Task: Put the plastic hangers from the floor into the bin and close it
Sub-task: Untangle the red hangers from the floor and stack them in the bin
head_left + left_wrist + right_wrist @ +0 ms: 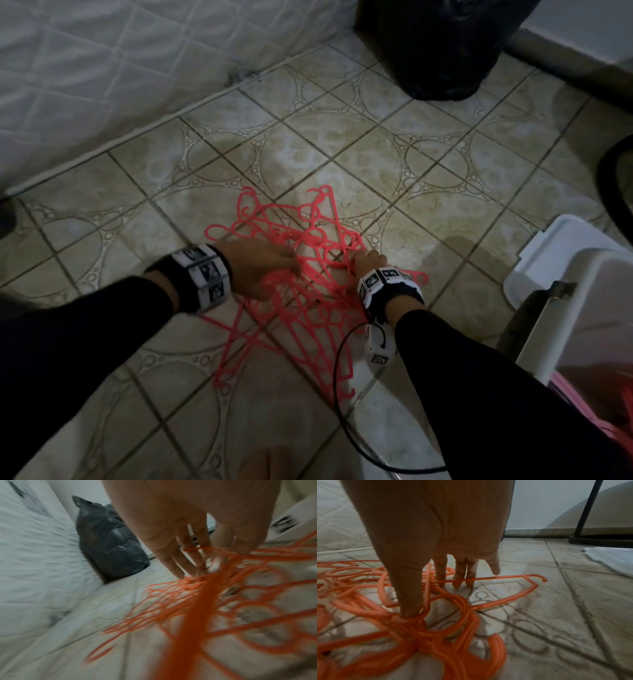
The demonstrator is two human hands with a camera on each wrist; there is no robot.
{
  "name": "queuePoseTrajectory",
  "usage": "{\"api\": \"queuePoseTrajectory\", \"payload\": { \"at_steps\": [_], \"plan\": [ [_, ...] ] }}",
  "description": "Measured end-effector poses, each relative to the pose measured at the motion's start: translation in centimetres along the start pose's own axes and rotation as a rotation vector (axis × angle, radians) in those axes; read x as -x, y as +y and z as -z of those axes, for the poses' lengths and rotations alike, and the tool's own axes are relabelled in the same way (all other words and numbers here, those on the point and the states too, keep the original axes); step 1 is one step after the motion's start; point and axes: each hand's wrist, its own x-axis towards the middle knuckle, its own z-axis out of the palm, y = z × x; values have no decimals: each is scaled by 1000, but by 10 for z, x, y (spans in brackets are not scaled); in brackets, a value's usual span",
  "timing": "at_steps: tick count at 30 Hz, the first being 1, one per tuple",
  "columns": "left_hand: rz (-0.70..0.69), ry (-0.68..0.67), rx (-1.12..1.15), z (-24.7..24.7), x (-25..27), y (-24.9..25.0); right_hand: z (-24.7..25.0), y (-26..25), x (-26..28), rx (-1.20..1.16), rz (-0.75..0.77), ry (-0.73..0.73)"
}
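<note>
Coral-pink plastic hangers (pixel 308 274) are seen tangled in one heap on the tiled floor (pixel 376 154), which serves as the landmark here. At the heap's left edge the left hand (pixel 257 267) is laid over the strands with fingers (pixel 173 563) stretched nearly straight and slightly parted; their tips are met by the plastic, though the left wrist view is blurred and whether any strand is hooked cannot be told. At the heap's right edge the right hand (pixel 366 262) is lowered with fingers extended downward: the thumb (pixel 409 595) is pressed onto a knot of hanger hooks, while three fingertips (pixel 457 584) are set on the tile behind a thin hanger bar. Nothing is seen to be gripped by either hand. Right of the heap, the white bin (pixel 589 308) is stood with its lid (pixel 551 253) swung open; something pink is glimpsed inside. Beyond the heap a black bag (pixel 442 48) is propped, and a quilted white mattress (pixel 120 68) is found to the heap's far left. Patterned markers are carried on both wristbands (pixel 205 274); no readable writing can be made out
</note>
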Motion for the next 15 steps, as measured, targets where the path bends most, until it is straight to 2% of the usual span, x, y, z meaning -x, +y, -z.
{"api": "queuePoseTrajectory", "payload": {
  "at_steps": [3,5,8,10,12,14,15],
  "plan": [
    [-114,136,-61,11,2,-30,-3,3,-4,-28,13,27],
    [-194,183,-190,10,-7,-36,-7,5,-6,-29,-4,35],
    [-229,176,-396,0,-31,-25,-5,-2,-8,-18,31,100],
    [-211,192,-474,-12,-46,-15,-1,-9,-9,-4,47,169],
    [-171,268,-425,-25,-53,-9,-1,-13,-12,-32,32,212],
    [-57,404,-295,-37,-50,-6,3,-12,-14,-75,15,207],
    [58,482,-218,-36,-44,1,5,-9,-18,-79,-8,227]
  ]
}}
